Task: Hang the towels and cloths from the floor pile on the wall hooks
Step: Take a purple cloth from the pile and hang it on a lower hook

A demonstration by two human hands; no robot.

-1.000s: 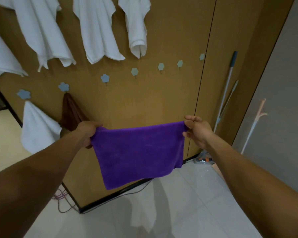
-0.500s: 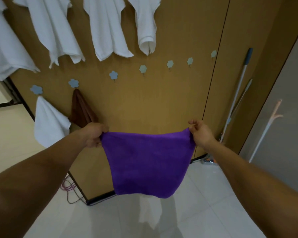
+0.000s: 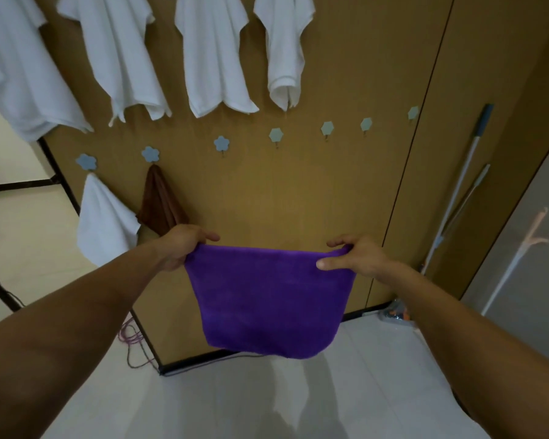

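A purple cloth (image 3: 270,299) hangs spread in front of the wooden wall (image 3: 330,74). My left hand (image 3: 184,245) grips its top left corner and my right hand (image 3: 355,255) pinches its top right corner. Above it runs a row of pale blue flower hooks; the bare hook (image 3: 221,143) lies above my left hand, with more bare ones (image 3: 275,135) to the right. A brown cloth (image 3: 159,204) and a small white cloth (image 3: 103,223) hang from the two leftmost hooks. Several white towels (image 3: 213,52) hang higher up. The floor pile is out of sight.
A mop (image 3: 457,191) and a second handle lean in the corner at the right. A pale branch-shaped stand (image 3: 520,255) leans on the grey wall. Cables (image 3: 133,337) lie on the white tiled floor by the wall's base.
Both hands came closer together, so the cloth's top edge is shorter and it sags more. The view tilted up and drew nearer to the wall.
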